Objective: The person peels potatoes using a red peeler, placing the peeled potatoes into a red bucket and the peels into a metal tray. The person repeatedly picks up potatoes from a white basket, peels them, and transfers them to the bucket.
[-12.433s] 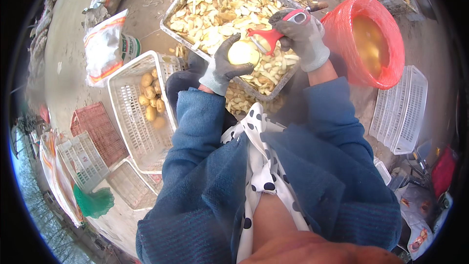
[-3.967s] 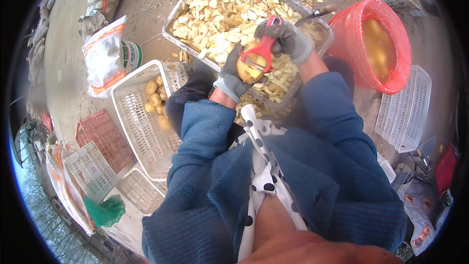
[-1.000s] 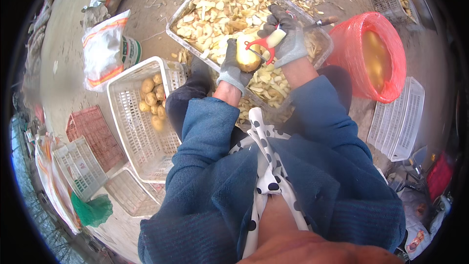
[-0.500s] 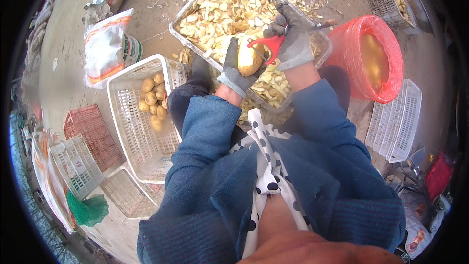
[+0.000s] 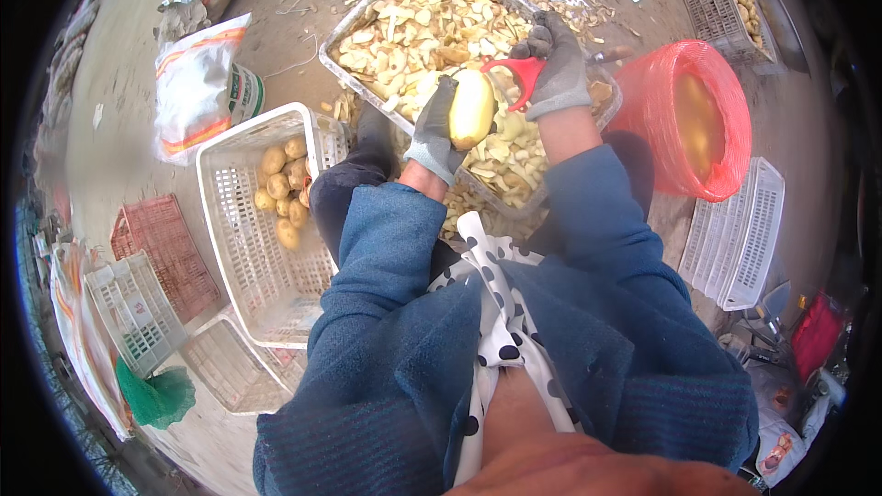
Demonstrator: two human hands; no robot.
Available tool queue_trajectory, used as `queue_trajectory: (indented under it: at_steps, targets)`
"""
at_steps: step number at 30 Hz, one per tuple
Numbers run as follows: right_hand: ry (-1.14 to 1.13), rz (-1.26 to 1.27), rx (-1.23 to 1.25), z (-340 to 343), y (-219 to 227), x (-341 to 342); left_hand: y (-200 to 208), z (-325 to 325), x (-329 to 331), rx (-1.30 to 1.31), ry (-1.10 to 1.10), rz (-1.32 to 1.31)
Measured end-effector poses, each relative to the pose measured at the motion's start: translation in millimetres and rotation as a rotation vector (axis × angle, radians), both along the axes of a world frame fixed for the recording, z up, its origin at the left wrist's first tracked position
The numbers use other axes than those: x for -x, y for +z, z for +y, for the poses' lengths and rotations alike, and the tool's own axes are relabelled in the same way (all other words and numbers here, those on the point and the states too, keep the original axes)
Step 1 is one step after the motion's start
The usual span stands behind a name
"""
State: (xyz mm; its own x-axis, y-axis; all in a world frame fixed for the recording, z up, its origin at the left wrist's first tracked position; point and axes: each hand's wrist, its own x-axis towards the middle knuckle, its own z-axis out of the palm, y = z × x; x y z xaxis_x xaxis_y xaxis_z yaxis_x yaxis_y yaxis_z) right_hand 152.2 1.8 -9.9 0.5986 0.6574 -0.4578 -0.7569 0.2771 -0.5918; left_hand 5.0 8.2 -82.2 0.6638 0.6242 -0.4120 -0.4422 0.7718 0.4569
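Observation:
My left hand [image 5: 434,133], in a black and grey glove, is closed around a potato [image 5: 473,110] whose visible side is pale yellow and peeled. In my gloved right hand [image 5: 559,69] is a red-handled peeler [image 5: 525,76], gripped close to the potato on its right. The peeler's blade is hard to make out, and a narrow gap seems to part the tool from the potato. Beneath both hands lies a white crate [image 5: 333,66] heaped with potato peelings [image 5: 432,23].
At my left a white basket [image 5: 241,248] holds several unpeeled potatoes [image 5: 287,186]. To the right stands a red-lined bucket [image 5: 634,115] with peeled potatoes in liquid, beside stacked white baskets [image 5: 735,239]. A white sack [image 5: 197,87] is at far left, a crate of potatoes [image 5: 712,9] at far right.
The potato has turned in my left hand; its brown-skinned patch no longer shows. My right hand has shifted slightly right with the peeler, away from the potato.

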Motion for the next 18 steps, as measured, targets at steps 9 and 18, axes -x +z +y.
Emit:
queue_trajectory:
  at_steps: [9,18]
  targets:
    - [-0.049,-0.105,0.145,11.3,-15.5,-19.8,-1.8,-5.1,10.7,0.045,-0.097,-0.578]
    - [0.148,-0.070,-0.070,-18.1,12.4,23.5,15.4,-6.6,-4.2,0.452,0.029,-0.374]
